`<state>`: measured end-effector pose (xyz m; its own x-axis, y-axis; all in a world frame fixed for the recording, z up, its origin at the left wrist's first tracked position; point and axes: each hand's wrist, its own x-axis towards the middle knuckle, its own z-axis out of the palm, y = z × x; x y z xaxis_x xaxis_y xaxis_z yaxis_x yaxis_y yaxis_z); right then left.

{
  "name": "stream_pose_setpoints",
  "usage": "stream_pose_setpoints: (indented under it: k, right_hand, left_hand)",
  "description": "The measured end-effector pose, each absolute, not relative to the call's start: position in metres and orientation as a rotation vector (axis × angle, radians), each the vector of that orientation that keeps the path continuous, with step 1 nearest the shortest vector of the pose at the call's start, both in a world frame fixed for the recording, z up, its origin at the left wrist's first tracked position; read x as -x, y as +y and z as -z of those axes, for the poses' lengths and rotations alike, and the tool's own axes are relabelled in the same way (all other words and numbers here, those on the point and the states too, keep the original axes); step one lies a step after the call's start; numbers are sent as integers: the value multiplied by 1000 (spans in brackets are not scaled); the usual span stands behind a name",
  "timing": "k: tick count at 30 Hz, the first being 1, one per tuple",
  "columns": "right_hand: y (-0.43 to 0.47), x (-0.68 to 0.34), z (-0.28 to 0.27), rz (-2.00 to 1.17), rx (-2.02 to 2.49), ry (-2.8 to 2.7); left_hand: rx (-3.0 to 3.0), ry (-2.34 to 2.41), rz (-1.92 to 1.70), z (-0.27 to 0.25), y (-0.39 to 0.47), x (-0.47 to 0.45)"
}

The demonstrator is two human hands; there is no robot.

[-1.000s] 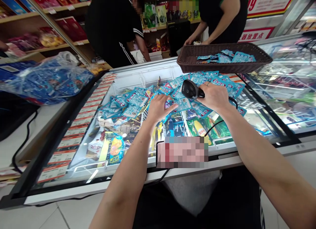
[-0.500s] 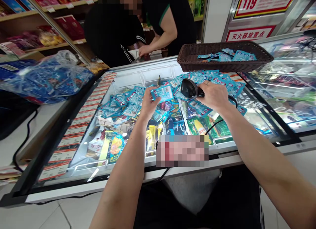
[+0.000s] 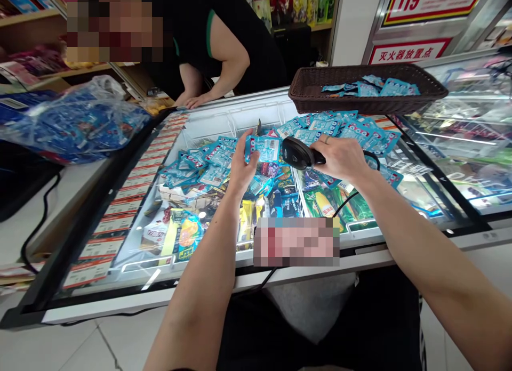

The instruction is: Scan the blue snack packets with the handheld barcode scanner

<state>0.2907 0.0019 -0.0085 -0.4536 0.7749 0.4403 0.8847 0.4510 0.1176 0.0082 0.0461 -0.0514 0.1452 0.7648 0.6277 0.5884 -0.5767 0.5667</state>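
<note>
Between the thumb and fingers of my left hand (image 3: 242, 166) is a small blue packet (image 3: 264, 148), its barcode facing up. My right hand (image 3: 342, 156) is wrapped around the handle of a black barcode scanner (image 3: 296, 153). The scanner's head points left, close beside the packet's barcode end. Under both hands, many similar blue packets (image 3: 216, 155) lie heaped over the goods in a glass-topped chest freezer (image 3: 216, 120). A black cable (image 3: 347, 200) runs down from near my right hand.
A brown wicker basket (image 3: 368, 102) with several blue packets stands on the freezer's far right edge. A plastic bag of blue packets (image 3: 92, 126) lies at the left. Across the freezer, a person in black (image 3: 244, 24) leans on its rim. A pixelated object (image 3: 296, 243) sits at the near edge.
The scanner in my right hand has moved slightly left, nearer the packet. My left hand still holds the packet in nearly the same spot. Across the freezer, the people have shifted left.
</note>
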Motion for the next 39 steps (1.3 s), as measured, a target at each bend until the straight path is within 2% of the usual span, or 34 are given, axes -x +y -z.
stream_pose_setpoints:
  k: [39]
  right_hand:
    - [-3,-285,7,478,1351,-2451]
  left_hand:
    - [-2369,1289,-1411,52,42,-15]
